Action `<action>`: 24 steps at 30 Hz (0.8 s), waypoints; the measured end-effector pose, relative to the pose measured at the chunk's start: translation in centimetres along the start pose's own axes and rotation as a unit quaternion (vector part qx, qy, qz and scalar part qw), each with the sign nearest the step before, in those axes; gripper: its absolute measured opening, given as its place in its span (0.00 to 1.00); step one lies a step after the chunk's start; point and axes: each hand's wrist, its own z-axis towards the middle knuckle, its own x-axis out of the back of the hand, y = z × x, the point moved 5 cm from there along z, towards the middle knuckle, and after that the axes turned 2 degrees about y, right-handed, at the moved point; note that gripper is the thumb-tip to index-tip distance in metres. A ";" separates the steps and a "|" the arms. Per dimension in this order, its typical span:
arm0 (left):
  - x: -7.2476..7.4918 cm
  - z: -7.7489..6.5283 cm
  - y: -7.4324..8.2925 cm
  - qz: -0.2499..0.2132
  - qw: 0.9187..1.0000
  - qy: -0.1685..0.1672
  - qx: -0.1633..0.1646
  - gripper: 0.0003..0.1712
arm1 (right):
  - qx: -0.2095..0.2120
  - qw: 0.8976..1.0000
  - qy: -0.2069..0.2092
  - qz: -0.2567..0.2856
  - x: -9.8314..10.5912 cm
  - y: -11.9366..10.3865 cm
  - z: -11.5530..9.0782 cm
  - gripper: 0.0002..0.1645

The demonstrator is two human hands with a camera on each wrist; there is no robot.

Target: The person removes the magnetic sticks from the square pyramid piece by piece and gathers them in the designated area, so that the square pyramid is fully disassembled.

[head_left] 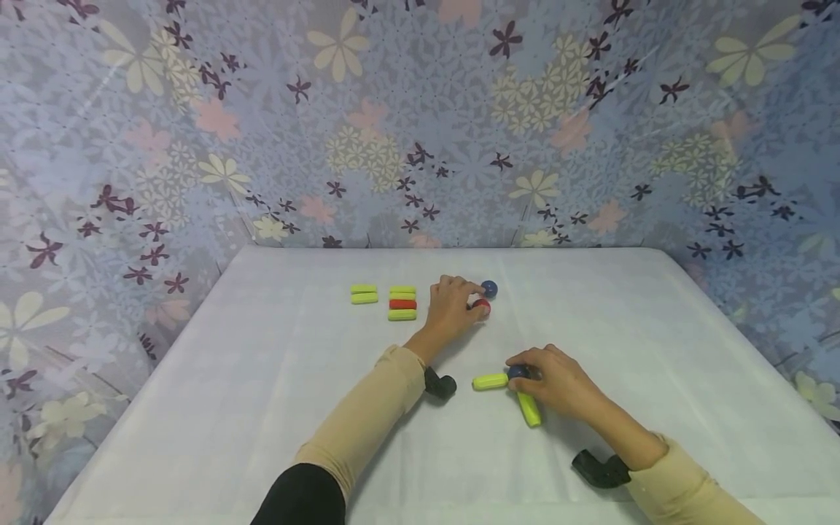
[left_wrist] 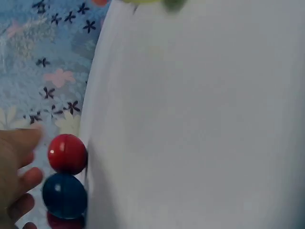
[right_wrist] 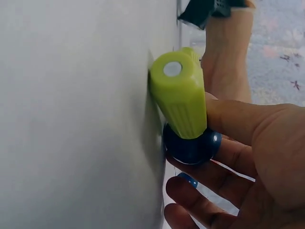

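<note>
My left hand (head_left: 451, 305) reaches over the far middle of the table, its fingers beside a red ball (head_left: 482, 307) and a blue ball (head_left: 489, 289). In the left wrist view, a small gap shows between those fingers and the red ball (left_wrist: 67, 154) and blue ball (left_wrist: 65, 196); part of another red ball (left_wrist: 66, 222) shows below. Nearer the front, my right hand (head_left: 558, 380) pinches a blue ball (head_left: 518, 372) between thumb and fingers. Two yellow-green rods meet that ball: one points left (head_left: 490, 382), the other toward the front (head_left: 529, 410). The right wrist view shows the nearer rod's (right_wrist: 178, 90) pale round end.
Left of my left hand lie a stack of yellow-green rods (head_left: 402, 315) with one red rod (head_left: 402, 304) among them, and a separate pair of yellow-green rods (head_left: 364, 298). All rest on a white-covered table (head_left: 275, 408). A flowered cloth (head_left: 420, 124) hangs behind.
</note>
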 end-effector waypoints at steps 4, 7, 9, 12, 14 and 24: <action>1.4 -1.6 0.1 -0.082 0.996 0.039 0.008 0.16 | -0.004 1.000 0.000 0.025 -0.2 0.3 0.1 0.20; 2.3 -3.7 -0.1 -0.150 0.988 0.042 0.018 0.13 | 0.001 0.999 -0.001 0.039 -0.4 0.2 0.1 0.20; 2.5 -5.4 -0.4 -0.189 0.981 0.022 0.029 0.12 | 0.004 0.999 0.001 0.040 -0.5 0.2 0.1 0.20; 2.7 -8.1 -0.7 -0.227 0.972 -0.035 0.047 0.14 | 0.010 0.999 0.002 0.037 -0.5 0.1 0.1 0.20; 2.5 -9.7 -0.7 -0.232 0.968 -0.075 0.053 0.16 | 0.006 0.999 0.001 0.034 -0.4 0.1 0.1 0.20; 1.5 -12.8 0.5 -0.159 0.984 -0.084 0.017 0.20 | 0.002 0.999 -0.006 0.048 -0.6 0.0 0.1 0.21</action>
